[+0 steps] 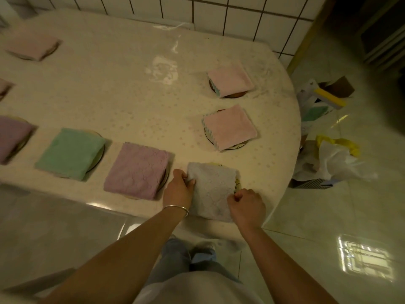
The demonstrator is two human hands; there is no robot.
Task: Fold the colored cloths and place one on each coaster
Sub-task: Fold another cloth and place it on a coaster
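Our left fingers [190, 180] curl over the left edge of the pale grey cloth [211, 189], pinching it with the thumb on top, while our right fingers [237, 195] are bunched tight at its right edge, nipping the fabric just beside the coaster [237, 184] that peeks out from under it. So both hands grip the same folded cloth, one on each side.

That cloth lies at the near right of the table [122, 88], close to its rim, over its coaster but sitting a little toward us, its near edge almost at the table's lip. We judge it light, soft and floppy, a fluffy towel fabric that will sag and unfold if lifted by one corner; taking it by two opposite edges, as we do, should keep the fold together. It is not likely to slip on the tablecloth, and the coaster beneath may drag along with it.

Our left hand [178, 189] lies knuckles up, wrist with a bangle [176, 209] low over the table edge; our right hand [246, 205] is a closed fist, back upward. Both forearms reach forward from our body, converging on the cloth.

Further off, the lilac cloth [137, 170], green cloth [70, 153] and two pink cloths [229, 127] already rest on coasters.
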